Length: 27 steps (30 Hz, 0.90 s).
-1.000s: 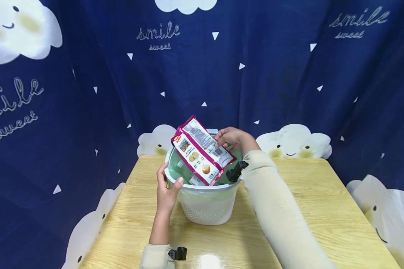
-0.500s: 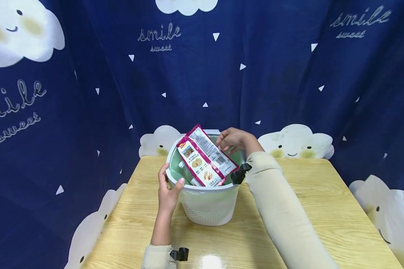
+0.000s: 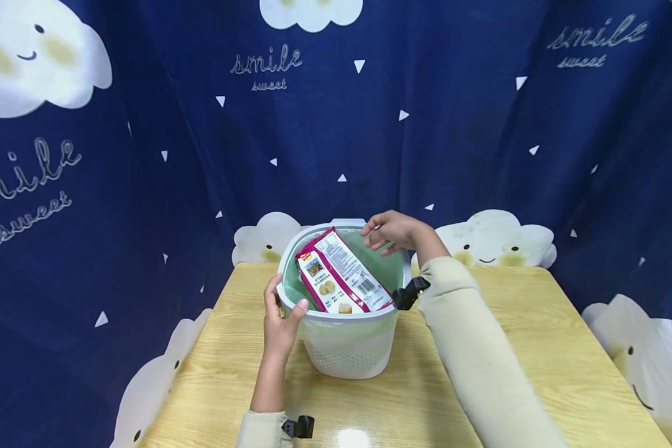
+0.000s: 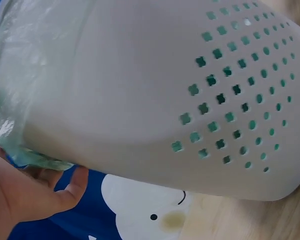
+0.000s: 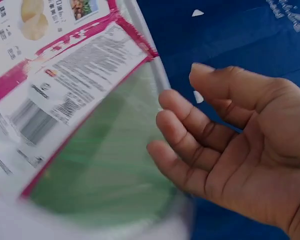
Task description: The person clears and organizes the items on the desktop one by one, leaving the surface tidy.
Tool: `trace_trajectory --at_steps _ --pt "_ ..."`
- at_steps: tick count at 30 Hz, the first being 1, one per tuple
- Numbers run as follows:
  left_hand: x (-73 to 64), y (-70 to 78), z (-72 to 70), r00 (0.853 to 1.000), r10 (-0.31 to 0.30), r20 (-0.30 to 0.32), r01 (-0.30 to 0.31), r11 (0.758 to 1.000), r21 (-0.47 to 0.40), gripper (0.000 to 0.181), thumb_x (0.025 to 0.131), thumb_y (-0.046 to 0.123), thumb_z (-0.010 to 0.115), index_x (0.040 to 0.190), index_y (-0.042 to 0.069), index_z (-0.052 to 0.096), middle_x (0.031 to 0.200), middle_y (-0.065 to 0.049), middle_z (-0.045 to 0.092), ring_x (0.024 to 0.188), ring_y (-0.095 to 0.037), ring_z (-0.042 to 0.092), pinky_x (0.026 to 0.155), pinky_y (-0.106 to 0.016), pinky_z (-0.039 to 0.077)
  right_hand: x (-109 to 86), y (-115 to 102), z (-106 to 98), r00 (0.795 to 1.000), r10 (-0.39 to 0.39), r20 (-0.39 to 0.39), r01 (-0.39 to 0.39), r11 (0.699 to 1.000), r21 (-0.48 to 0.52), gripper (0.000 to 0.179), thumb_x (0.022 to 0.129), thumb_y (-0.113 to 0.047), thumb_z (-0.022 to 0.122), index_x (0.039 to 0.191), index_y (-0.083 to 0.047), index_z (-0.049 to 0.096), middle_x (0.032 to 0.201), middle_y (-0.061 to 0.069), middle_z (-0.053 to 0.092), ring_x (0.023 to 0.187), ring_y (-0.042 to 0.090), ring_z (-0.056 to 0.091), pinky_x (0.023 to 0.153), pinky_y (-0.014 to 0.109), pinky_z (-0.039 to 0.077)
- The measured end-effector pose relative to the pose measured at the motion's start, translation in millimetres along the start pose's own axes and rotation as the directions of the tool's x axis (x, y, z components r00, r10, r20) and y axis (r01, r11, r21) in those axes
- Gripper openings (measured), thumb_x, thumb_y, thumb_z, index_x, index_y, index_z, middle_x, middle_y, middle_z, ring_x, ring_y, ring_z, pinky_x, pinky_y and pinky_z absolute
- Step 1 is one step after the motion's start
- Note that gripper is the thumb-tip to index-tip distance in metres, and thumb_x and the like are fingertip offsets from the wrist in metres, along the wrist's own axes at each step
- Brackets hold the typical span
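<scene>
A white wastebasket (image 3: 344, 358) with a grey rim and perforated lower wall stands upright, lined with a translucent green bag (image 4: 40, 75). Inside it a magenta-and-white potato chip bag (image 3: 336, 274) leans at a slant, back label facing up. My left hand (image 3: 280, 330) grips the rim at the near left, thumb at the front and fingers round the side. Over the far right of the opening hovers my right hand (image 3: 394, 233), fingers loosely bent, apart from the chip bag and holding nothing. In the right wrist view the palm (image 5: 260, 145) shows bare beside the basket.
The basket stands on a light wood table (image 3: 481, 354). Behind and at both sides hangs a dark blue curtain (image 3: 313, 137) with white clouds and triangles. A black wrist camera (image 3: 410, 294) sits close to the basket's right rim.
The chip bag has dropped lower into the wastebasket. My right hand has let go of it and drawn slightly away to the right. My left hand keeps its place on the rim.
</scene>
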State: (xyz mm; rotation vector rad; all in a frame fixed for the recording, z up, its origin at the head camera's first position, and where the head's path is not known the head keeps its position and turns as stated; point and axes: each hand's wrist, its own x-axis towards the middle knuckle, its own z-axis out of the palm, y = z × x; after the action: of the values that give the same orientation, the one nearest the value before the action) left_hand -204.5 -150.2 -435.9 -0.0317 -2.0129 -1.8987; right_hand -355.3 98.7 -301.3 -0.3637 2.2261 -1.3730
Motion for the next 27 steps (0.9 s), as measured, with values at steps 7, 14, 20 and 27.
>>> trace_trajectory --at_steps 7,14,20,27 --pt "-2.2 -0.9 -14.0 0.995 0.080 -0.056 -0.085 0.993 -0.084 0.067 0.085 0.022 0.057 0.146 0.017 0.028 0.140 -0.012 0.035 0.127 -0.030 0.032 0.102 -0.046 0.027 -22.2 2.3 -7.4 0.989 -0.145 -0.028 0.145 0.989 0.026 0.030 0.082 -0.006 0.065 0.111 -0.001 0.055 0.098 0.010 0.060 0.091 0.024 0.054 0.079 0.044 0.048" --pt "-7.3 0.2 -24.6 0.993 0.092 -0.068 -0.099 0.990 -0.097 0.053 0.090 0.008 0.055 0.140 0.004 0.038 0.139 -0.013 0.039 0.124 -0.031 0.037 0.095 -0.033 0.034 -41.6 31.5 -12.8 0.967 -0.246 -0.071 0.254 0.960 0.121 0.028 0.085 -0.003 0.062 0.111 0.003 0.054 0.098 0.012 0.063 0.088 0.022 0.059 0.074 0.037 0.051" --pt "-7.8 -1.4 -32.4 0.992 0.104 -0.073 -0.107 0.994 -0.032 0.045 0.090 0.005 0.057 0.133 0.001 0.046 0.133 -0.015 0.047 0.119 -0.031 0.044 0.088 -0.030 0.038 -59.5 48.6 -16.1 0.940 -0.300 -0.165 0.325 0.932 0.157 0.038 0.083 -0.004 0.066 0.115 0.010 0.050 0.100 0.016 0.060 0.090 0.026 0.059 0.078 0.041 0.050" --pt "-7.2 -1.1 -43.2 0.991 0.121 -0.050 -0.116 0.987 0.109 0.042 0.089 0.007 0.059 0.130 0.000 0.050 0.131 -0.014 0.050 0.117 -0.032 0.048 0.089 -0.041 0.038 -86.2 70.1 -17.0 0.900 -0.364 -0.237 0.396 0.912 0.102 0.028 0.085 -0.003 0.064 0.110 0.005 0.055 0.098 0.017 0.061 0.087 0.018 0.060 0.076 0.035 0.051"
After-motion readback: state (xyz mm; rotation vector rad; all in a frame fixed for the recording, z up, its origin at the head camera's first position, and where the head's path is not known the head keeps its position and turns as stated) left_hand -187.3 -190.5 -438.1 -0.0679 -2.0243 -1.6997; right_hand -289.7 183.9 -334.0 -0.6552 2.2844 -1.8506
